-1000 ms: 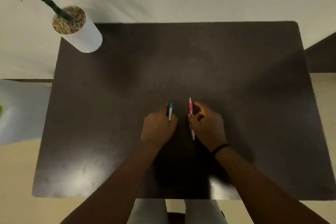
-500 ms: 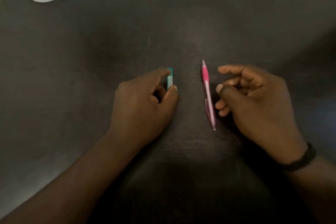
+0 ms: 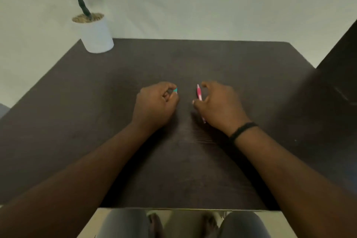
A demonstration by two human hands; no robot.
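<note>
head | step: grasping both items at frame centre, low over bench (image 3: 251, 75) | left hand (image 3: 156, 102) pinches teal case (image 3: 175, 90) | right hand (image 3: 220, 104) curled round pink pen (image 3: 199, 94) | next, likely: lift both, keeping firm pinches

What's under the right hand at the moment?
A pink pencil lies under the right hand, which curls round it; its upper end and tip stick out. Its middle is covered, as is the dark table beneath. The left hand pinches a teal case.
</note>
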